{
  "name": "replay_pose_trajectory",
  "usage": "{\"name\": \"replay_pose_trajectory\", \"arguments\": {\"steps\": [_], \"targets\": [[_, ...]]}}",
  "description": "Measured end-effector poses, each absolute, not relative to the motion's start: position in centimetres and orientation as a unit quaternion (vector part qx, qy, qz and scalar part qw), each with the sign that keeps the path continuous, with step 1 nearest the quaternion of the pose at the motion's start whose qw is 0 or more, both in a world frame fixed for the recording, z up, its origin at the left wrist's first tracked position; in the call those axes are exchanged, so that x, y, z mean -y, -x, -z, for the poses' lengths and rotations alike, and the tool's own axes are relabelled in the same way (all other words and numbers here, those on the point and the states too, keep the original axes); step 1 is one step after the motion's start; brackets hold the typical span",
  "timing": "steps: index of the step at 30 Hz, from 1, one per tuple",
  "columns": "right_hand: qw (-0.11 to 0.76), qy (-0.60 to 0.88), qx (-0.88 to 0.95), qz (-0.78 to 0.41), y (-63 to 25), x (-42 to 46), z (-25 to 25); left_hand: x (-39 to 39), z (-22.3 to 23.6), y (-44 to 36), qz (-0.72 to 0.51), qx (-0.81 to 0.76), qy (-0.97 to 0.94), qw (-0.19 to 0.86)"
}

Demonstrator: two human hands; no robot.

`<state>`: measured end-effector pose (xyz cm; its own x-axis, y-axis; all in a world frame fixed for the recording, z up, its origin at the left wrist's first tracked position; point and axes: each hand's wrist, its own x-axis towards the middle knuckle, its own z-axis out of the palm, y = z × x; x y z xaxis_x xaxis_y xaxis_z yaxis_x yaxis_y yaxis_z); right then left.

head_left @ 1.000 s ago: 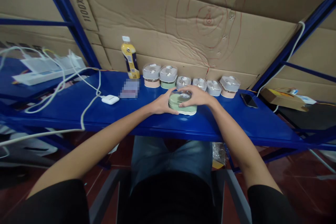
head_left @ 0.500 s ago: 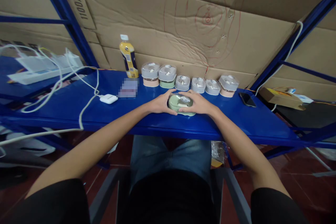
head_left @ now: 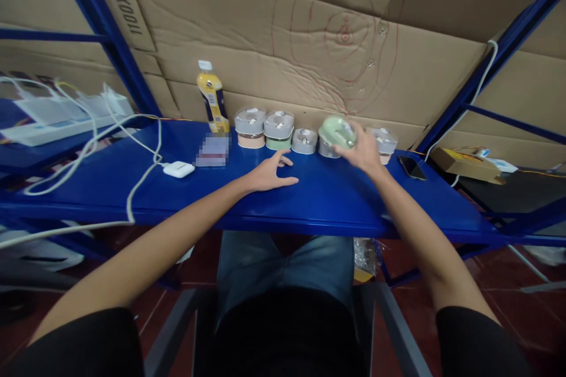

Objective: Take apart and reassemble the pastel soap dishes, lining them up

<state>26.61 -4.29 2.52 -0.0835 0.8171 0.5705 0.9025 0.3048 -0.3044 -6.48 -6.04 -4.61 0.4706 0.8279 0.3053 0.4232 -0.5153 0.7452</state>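
My right hand (head_left: 366, 152) grips a green oval lidded box (head_left: 336, 132) by its right side, tilted a little, at the back of the blue table. Just below it is a grey lidded box (head_left: 328, 150), partly covered; whether the two touch I cannot tell. My left hand (head_left: 270, 173) hovers over or rests on the table with fingers spread and nothing in them. In the same row stand a small grey box (head_left: 304, 141), a grey-over-green stack (head_left: 279, 128) and a grey-over-pink stack (head_left: 250, 127). Another stack (head_left: 384, 140) is partly behind my right hand.
A yellow drink bottle (head_left: 213, 97) stands at the back left, near a blurred-out flat item (head_left: 213, 150) and a white earphone case (head_left: 178, 169) with a cable. A phone (head_left: 412, 168) lies at right. Cardboard (head_left: 247, 29) walls the back; a power strip (head_left: 66, 121) is far left.
My right hand has carried the green box up, back and to the right, over the row. My left hand has let go of it and stays near its former spot, fingers apart.
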Motion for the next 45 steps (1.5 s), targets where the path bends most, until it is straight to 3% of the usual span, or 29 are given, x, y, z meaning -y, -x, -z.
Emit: {"name": "replay_pose_trajectory", "arguments": {"steps": [4, 10, 14, 18, 24, 29, 38, 42, 45], "targets": [[0.294, 0.71, 0.623, 0.146, -27.8, -0.1, -4.9, 6.1, 4.4, 6.4, -0.329, -0.389, -0.812, 0.286], [0.196, 0.766, 0.584, 0.185, -26.8, -3.2, -3.5, 6.1, 4.3, 6.5, -0.323, -0.373, -0.827, 0.271], [0.184, 0.77, 0.577, 0.204, -27.0, -3.0, -2.7, 5.9, 4.6, 6.5, -0.322, -0.371, -0.829, 0.268], [0.226, 0.704, 0.634, 0.227, -26.0, -2.4, -3.1, 5.7, 4.7, 6.5, -0.327, -0.362, -0.832, 0.263], [0.187, 0.537, 0.815, 0.116, -18.6, -3.2, -1.5, 6.0, 4.5, 6.5, -0.321, -0.377, -0.827, 0.268], [0.136, 0.542, 0.827, 0.065, -15.1, -2.2, 0.8, 5.8, 4.9, 6.7, -0.361, -0.377, -0.808, 0.272], [0.272, 0.483, 0.832, 0.005, -17.5, 5.9, 1.1, 5.4, 4.2, 7.0, -0.419, -0.376, -0.794, 0.231], [0.236, 0.51, 0.825, -0.054, -17.7, 6.4, 0.6, 5.5, 4.2, 7.1, -0.386, -0.35, -0.813, 0.261], [0.215, 0.408, 0.88, -0.113, -18.3, 6.4, 0.4, 5.5, 4.3, 7.2, -0.364, -0.332, -0.822, 0.286]]}}
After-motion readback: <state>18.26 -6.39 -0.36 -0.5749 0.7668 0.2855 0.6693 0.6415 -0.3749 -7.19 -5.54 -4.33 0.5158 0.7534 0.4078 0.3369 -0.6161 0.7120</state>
